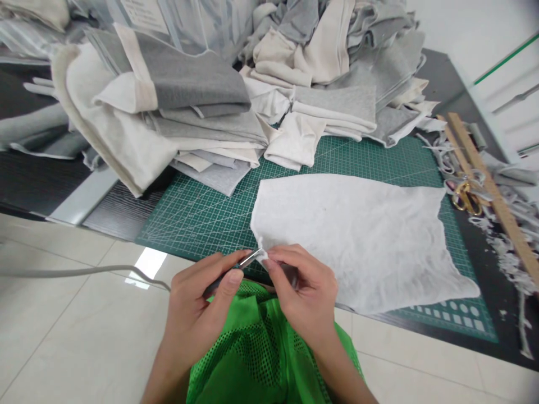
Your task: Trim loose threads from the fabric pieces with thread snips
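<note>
My left hand is closed around a slim tool with a dark handle and a shiny metal end; its exact kind is hard to make out. The metal end meets the near left corner of a white fabric piece. Right at that corner, my right hand pinches the fabric edge between thumb and fingers. The rest of the piece lies flat on a green cutting mat, its right edge uneven and slightly wavy.
Folded grey and white fabrics are stacked at the back left, with a looser heap behind the mat. Gold-handled scissors, wooden rulers and fabric scraps lie on the right. A cable crosses at left.
</note>
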Demonstrator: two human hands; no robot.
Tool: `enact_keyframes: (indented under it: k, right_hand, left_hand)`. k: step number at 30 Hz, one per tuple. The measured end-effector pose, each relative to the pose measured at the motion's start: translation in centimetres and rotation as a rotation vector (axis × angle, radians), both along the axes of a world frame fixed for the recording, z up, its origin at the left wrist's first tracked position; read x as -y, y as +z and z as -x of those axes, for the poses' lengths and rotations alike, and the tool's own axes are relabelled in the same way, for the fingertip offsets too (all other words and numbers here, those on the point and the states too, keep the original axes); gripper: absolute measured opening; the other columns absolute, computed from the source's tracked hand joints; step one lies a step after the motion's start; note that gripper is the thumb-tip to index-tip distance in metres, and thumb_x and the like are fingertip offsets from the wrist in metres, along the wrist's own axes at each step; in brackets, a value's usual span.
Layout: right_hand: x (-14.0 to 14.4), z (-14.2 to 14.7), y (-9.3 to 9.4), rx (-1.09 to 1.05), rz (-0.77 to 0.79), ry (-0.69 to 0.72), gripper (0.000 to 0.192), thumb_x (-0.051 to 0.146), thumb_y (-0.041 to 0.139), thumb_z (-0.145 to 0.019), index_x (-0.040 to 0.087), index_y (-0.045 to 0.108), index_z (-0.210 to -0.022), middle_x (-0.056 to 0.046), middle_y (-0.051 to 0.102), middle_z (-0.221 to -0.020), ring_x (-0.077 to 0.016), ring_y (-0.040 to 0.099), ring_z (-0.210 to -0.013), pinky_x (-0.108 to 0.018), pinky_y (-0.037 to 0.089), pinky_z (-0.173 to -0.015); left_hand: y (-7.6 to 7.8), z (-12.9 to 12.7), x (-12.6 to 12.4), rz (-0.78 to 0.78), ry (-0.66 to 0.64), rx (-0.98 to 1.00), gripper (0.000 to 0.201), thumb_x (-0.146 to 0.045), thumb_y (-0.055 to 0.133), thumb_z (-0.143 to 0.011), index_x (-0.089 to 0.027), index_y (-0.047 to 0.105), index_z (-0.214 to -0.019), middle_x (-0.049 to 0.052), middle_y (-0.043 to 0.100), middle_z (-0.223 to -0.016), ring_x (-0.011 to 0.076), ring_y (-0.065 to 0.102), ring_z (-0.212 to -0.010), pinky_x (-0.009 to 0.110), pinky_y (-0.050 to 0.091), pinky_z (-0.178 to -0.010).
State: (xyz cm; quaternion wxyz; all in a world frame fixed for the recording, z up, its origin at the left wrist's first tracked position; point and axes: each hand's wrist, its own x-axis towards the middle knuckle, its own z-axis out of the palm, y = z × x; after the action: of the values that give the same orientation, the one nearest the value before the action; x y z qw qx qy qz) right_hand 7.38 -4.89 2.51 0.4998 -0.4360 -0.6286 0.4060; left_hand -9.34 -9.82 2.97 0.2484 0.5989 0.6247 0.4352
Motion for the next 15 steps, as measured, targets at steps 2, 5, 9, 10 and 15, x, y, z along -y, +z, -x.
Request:
enact_keyframes:
  k: [2,5,9,10,15]
  right_hand:
    - [-0.05,-0.26,-0.01,-0.052,0.03,0.019,0.021,0.006,0.069,-0.086,0.025,0.077,-0.093,-0.001,0.077,-0.09,-0.0157,0.072,-0.082,-0.031,0.059,-0.073]
    - [-0.21,-0.6,-0.04,-0.125,0.074,0.055,0.022,0.007,0.069,-0.087,0.026,0.078,-0.094,-0.001,0.077,-0.091,-0.015,0.072,-0.082,-0.03,0.059,-0.074]
    - [-0.37,-0.88,-0.01,-0.212,0.11,0.093,0.021,0.008,0.069,-0.087,0.026,0.078,-0.093,-0.001,0.077,-0.089,-0.014,0.072,-0.081,-0.028,0.058,-0.073]
    - [-0.38,-0.93,0.02,-0.223,0.119,0.098,0.021,0.008,0.069,-0.087,0.026,0.078,-0.093,-0.001,0.077,-0.088,-0.0139,0.072,-0.081,-0.028,0.058,-0.073]
    - [-0.37,-1.04,0.16,-0.256,0.127,0.109,0.022,0.007,0.069,-0.086,0.025,0.079,-0.093,-0.002,0.077,-0.089,-0.0148,0.072,-0.081,-0.029,0.059,-0.073]
  left_hand:
    - [0.02,-0.1,0.07,-0.049,-0.014,-0.01,0.028,-0.026,0.063,-0.095,-0.029,0.072,-0.121,0.003,0.077,-0.101,0.0167,0.072,-0.085,0.025,0.055,-0.061]
    - [-0.14,-0.21,0.05,-0.113,-0.013,-0.053,0.035,-0.023,0.065,-0.093,-0.029,0.07,-0.127,0.002,0.074,-0.093,0.0122,0.067,-0.073,0.024,0.052,-0.06]
    - [-0.19,-0.45,-0.11,-0.2,-0.038,-0.13,0.04,-0.022,0.068,-0.09,-0.026,0.067,-0.131,0.001,0.07,-0.088,0.0087,0.061,-0.063,0.021,0.049,-0.055]
    - [-0.18,-0.53,-0.16,-0.224,-0.048,-0.138,0.041,-0.022,0.069,-0.09,-0.026,0.067,-0.131,0.001,0.069,-0.087,0.0079,0.06,-0.062,0.021,0.048,-0.054]
    - [-0.27,-0.99,-0.45,-0.288,-0.06,-0.158,0.044,-0.022,0.07,-0.089,-0.025,0.066,-0.133,-0.001,0.065,-0.082,0.0066,0.057,-0.058,0.02,0.046,-0.052]
